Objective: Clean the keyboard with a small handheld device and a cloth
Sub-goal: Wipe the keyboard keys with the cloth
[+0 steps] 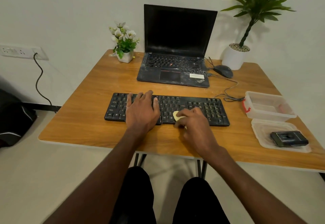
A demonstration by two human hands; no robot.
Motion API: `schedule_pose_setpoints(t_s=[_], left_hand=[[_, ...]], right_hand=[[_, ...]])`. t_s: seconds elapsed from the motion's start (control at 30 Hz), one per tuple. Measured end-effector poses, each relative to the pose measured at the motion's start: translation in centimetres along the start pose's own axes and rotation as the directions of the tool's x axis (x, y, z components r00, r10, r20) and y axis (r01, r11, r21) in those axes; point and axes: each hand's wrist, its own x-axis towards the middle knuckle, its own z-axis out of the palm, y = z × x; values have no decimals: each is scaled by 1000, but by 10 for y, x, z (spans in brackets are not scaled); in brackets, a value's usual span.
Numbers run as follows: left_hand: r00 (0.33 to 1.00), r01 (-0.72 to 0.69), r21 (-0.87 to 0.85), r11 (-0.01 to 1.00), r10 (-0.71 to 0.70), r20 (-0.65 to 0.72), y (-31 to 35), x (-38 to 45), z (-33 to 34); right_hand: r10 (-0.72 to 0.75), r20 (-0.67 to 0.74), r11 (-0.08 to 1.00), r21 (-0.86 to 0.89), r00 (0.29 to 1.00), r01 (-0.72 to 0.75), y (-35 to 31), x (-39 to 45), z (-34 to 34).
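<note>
A black keyboard (pixel 207 108) lies across the middle of the wooden table (pixel 84 128). My left hand (pixel 142 111) rests flat on its left half, fingers spread over the keys. My right hand (pixel 193 123) grips a small pale yellow cloth (pixel 176 115) and presses it on the keys near the keyboard's front edge, right of centre. Most of the cloth is hidden under the fingers. A small dark handheld device (pixel 289 138) lies in a clear plastic lid (pixel 260 127) at the table's right front.
A dusty open laptop (pixel 175 65) stands behind the keyboard, with a black mouse (pixel 223 71) and cables to its right. A clear plastic box (pixel 269 106) sits at the right edge. A small flower pot (pixel 124 56) and a large potted plant (pixel 233 57) stand at the back.
</note>
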Motion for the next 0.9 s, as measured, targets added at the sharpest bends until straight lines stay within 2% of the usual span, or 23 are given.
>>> schedule_pose_setpoints(t_s=[0.07, 0.2, 0.33, 0.47, 0.63, 0.73, 0.8, 0.9], left_hand=[[1000, -4, 2, 1000, 4, -4, 0, 0, 1], [1000, -8, 0, 1000, 8, -13, 0, 0, -1], [1000, -9, 2, 1000, 9, -11, 1, -1, -2], [1000, -10, 2, 1000, 10, -18, 1, -1, -1], [999, -24, 0, 1000, 24, -26, -2, 0, -1], [999, -36, 7, 999, 36, -31, -3, 0, -1], [999, -47, 7, 999, 47, -24, -4, 0, -1], [998, -53, -1, 999, 53, -25, -4, 0, -1]], right_hand=[[-13, 54, 1000, 20, 998, 12, 12, 3, -11], [152, -54, 980, 134, 987, -144, 22, 26, -17], [-21, 38, 993, 116, 999, 16, 20, 2, -12], [79, -23, 989, 124, 997, -75, 20, 8, -18], [-130, -32, 974, 184, 991, 134, -24, 8, 12], [-71, -64, 991, 111, 995, 78, -1, -3, 5], [23, -64, 998, 59, 998, -19, 19, -10, -9], [158, 10, 987, 27, 987, -158, 30, -9, -29]])
